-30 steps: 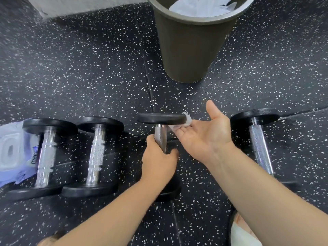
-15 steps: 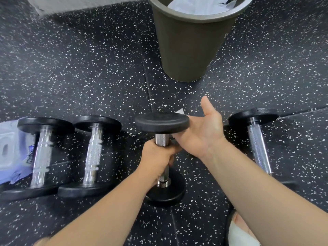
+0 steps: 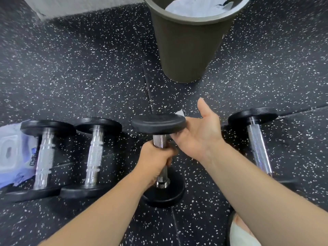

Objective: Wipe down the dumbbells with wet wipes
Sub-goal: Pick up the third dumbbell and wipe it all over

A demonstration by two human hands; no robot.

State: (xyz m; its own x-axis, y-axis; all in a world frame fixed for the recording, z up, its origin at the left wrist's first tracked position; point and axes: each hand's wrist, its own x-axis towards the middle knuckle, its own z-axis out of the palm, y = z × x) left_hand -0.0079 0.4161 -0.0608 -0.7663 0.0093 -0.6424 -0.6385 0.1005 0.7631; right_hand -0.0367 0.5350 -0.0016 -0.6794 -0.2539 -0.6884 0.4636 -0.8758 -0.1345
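Note:
My left hand (image 3: 156,162) grips the knurled steel handle of a black-plated dumbbell (image 3: 158,124), which stands tilted with its lower plate on the speckled rubber floor. My right hand (image 3: 198,137) lies palm up at the right of the top plate, thumb spread wide. Its fingers reach under the plate and are hidden there. A corner of the white wet wipe (image 3: 179,113) shows past the plate's far rim, pressed against the plate by those fingers.
Two dumbbells (image 3: 44,157) (image 3: 95,155) lie on the floor to the left, and another dumbbell (image 3: 257,144) lies to the right. A pale wipes pack (image 3: 10,153) sits at the far left. An olive bin (image 3: 186,47) holding used wipes stands straight ahead.
The held dumbbell has tipped more upright, its top plate rising toward me. My right hand's fingers slid further under that plate, hiding most of the wipe.

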